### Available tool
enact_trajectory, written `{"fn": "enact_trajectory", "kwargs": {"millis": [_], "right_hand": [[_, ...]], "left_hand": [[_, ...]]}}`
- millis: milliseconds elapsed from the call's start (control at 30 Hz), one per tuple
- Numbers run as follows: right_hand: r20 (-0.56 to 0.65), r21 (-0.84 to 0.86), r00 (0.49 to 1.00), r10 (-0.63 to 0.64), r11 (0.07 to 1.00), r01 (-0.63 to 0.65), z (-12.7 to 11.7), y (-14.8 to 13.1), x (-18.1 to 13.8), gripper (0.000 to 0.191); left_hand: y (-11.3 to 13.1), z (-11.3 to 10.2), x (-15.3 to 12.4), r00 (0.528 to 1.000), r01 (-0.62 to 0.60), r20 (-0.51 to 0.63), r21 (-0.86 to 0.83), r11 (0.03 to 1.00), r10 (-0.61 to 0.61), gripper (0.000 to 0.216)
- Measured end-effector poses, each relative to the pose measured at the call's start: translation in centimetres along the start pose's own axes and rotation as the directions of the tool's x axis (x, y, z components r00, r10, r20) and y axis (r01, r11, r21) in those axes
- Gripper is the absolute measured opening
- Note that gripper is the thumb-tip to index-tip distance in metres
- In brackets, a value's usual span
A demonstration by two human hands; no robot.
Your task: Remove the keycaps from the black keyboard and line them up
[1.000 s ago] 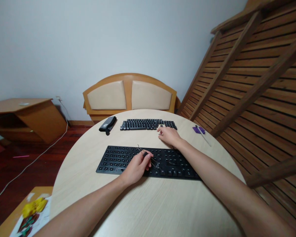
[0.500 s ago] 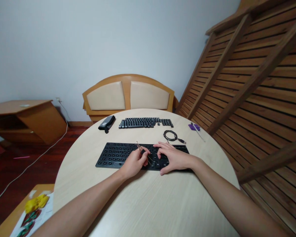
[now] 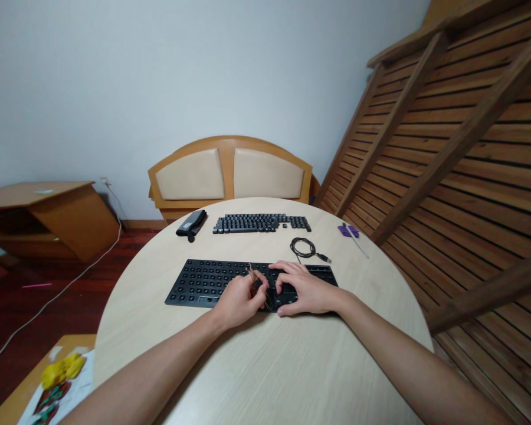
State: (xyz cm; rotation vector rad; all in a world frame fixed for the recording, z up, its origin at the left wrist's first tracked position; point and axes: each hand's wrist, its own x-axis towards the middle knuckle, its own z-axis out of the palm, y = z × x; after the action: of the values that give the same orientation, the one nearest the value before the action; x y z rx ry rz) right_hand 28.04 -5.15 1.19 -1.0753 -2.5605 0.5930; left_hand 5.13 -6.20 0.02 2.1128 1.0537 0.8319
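A black keyboard with its keycaps off, bare switches showing on the left part, lies across the table before me. My left hand is closed around a wire keycap puller; one end sticks up above the fingers and thin wires point down at the keys on the right side. My right hand spans the keyboard's right part, thumb by the near edge and fingers toward the far edge, gripping it. Part of the keyboard is hidden under both hands.
Loose black keycaps stand in rows at the back of the round table. A dark pouch lies left of them. A coiled USB cable sits behind the keyboard, and a purple item with a thin rod lies far right.
Both hands and the keyboard have shifted slightly left and toward me. The puller stays in my left hand, now closer to my right hand.
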Motion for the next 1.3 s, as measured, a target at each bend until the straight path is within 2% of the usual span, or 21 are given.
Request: {"fn": "enact_trajectory", "kwargs": {"millis": [300, 400, 500, 600, 767, 1000, 1300], "right_hand": [[-0.031, 0.062, 0.995, -0.09, 0.994, 0.092, 0.5, 0.0, 0.3, 0.026], [-0.045, 0.046, 0.992, -0.116, 0.992, 0.118, 0.5, 0.2, 0.4, 0.026], [-0.064, 0.024, 0.99, -0.129, 0.991, 0.131, 0.6, 0.4, 0.4, 0.026], [-0.077, 0.027, 0.988, -0.136, 0.99, 0.138, 0.7, 0.5, 0.4, 0.026], [-0.087, 0.052, 0.987, -0.134, 0.989, 0.139, 0.7, 0.4, 0.4, 0.026], [-0.096, 0.109, 0.985, -0.142, 0.982, 0.152, 0.9, 0.4, 0.5, 0.024], [-0.092, 0.192, 0.99, -0.106, 0.974, 0.122, 1.0, 0.3, 0.5, 0.023]], "left_hand": [[0.1, -0.1, 0.1, 0.996, -0.078, 0.04, 0.056, 0.995, 0.076, 0.02], [0.3, -0.2, 0.2, 0.997, -0.078, 0.039, 0.215, 0.974, 0.071, 0.024], [0.5, -0.2, 0.3, 0.999, -0.033, 0.034, 0.435, 0.9, 0.02, 0.037], [0.4, 0.0, 0.3, 0.999, 0.004, 0.031, 0.518, 0.855, -0.023, 0.048], [-0.1, 0.4, 0.3, 0.999, -0.003, 0.046, 0.43, 0.903, -0.018, 0.051], [-0.8, 0.8, 0.3, 0.995, 0.095, 0.021, 0.21, 0.973, -0.102, 0.056], [-0.9, 0.8, 0.3, 0.993, 0.113, 0.02, 0.173, 0.978, -0.118, 0.052]]}}
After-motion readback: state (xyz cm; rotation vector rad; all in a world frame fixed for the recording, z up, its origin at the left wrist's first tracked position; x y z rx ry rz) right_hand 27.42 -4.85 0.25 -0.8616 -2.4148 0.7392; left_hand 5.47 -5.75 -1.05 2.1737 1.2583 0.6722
